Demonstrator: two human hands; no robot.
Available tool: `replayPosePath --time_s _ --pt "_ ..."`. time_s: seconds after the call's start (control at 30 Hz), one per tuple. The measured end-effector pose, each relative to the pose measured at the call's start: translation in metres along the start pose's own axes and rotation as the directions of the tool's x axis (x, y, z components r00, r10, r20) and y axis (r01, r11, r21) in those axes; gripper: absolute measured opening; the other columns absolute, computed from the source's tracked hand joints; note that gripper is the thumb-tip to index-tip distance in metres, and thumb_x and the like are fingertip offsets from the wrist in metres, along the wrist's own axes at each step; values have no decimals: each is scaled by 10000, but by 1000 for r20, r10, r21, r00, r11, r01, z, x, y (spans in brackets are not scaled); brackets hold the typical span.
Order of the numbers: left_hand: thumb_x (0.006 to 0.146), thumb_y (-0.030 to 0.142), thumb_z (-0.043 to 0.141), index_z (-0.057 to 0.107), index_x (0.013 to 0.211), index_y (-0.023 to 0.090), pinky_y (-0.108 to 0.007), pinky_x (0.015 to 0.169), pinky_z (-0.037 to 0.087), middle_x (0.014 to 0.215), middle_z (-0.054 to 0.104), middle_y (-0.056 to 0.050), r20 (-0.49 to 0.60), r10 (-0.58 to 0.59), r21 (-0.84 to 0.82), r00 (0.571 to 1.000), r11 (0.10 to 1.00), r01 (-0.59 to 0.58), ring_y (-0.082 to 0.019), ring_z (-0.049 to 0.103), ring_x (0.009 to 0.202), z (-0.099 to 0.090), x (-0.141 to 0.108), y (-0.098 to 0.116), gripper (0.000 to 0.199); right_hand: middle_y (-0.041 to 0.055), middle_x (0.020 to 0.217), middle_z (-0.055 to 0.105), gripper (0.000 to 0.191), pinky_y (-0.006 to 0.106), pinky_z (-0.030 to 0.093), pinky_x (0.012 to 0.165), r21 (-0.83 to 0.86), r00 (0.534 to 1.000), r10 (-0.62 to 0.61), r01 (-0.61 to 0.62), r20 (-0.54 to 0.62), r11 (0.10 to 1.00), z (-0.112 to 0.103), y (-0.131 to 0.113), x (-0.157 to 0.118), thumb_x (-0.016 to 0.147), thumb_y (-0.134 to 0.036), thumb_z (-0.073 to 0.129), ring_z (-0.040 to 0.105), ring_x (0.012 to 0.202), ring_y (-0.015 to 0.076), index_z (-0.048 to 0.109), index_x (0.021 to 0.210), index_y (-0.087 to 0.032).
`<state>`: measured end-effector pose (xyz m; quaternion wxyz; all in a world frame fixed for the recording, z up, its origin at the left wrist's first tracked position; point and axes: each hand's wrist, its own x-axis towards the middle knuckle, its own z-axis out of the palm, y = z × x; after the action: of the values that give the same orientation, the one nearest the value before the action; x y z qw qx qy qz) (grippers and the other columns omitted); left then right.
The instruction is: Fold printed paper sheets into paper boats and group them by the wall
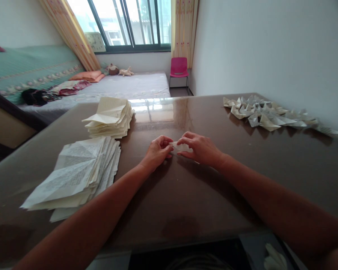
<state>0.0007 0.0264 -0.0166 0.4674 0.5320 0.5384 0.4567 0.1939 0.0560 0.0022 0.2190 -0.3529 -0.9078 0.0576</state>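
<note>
Over the middle of the brown table [169, 202], a small folded piece of paper [183, 147] is held between my two hands. My left hand [160, 150] pinches its left end between thumb and fingers. My right hand [198, 148] curls round the right part, thumb below and fingers above, so much of the paper is hidden. On my left lie two stacks of creased paper: a printed white stack [70, 168] nearer me and a cream stack [109, 116] behind it. Several folded paper boats [259, 112] are grouped at the far right.
Past the table's far edge is a bed [141, 86] with pillows and soft toys. A pink chair [179, 67] stands under the window's right curtain. A white wall [264, 48] runs along the right side. A dark cabinet [11, 123] is at the left.
</note>
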Motion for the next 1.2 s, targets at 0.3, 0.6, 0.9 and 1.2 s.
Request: replayPosePath --time_s 0.3,0.6,0.9,1.2 --pt "716 301 662 596 897 157 -218 498 526 737 621 1 1 71 114 997 991 -71 -116 593 645 0 4 -8 241 37 1026 648 258 255 422 693 94 993 30 -40 112 995 11 16 1 887 -387 541 610 760 138 669 1071 -259" --pt "726 303 655 598 830 141 -219 578 517 742 631 -9 -49 107 79 993 992 -103 -115 615 669 0 3 -1 201 71 1094 656 314 333 440 818 -19 999 -17 18 40 1000 6 8 1 836 -401 612 554 1012 240 650 1104 -242" --pt "762 317 653 578 1001 146 -276 709 555 993 634 -73 -53 240 82 969 968 -236 -184 626 942 4 2 -2 304 65 964 687 242 275 437 789 218 989 101 -76 -105 973 7 6 6 870 -246 514 617 882 190 705 1013 -207" --pt "795 303 630 651 947 142 -253 720 515 870 698 -50 28 232 160 972 959 -233 -142 636 784 1 4 -6 222 3 718 635 429 231 380 560 779 960 243 -255 136 573 16 11 10 825 -515 569 510 615 123 714 916 -121"
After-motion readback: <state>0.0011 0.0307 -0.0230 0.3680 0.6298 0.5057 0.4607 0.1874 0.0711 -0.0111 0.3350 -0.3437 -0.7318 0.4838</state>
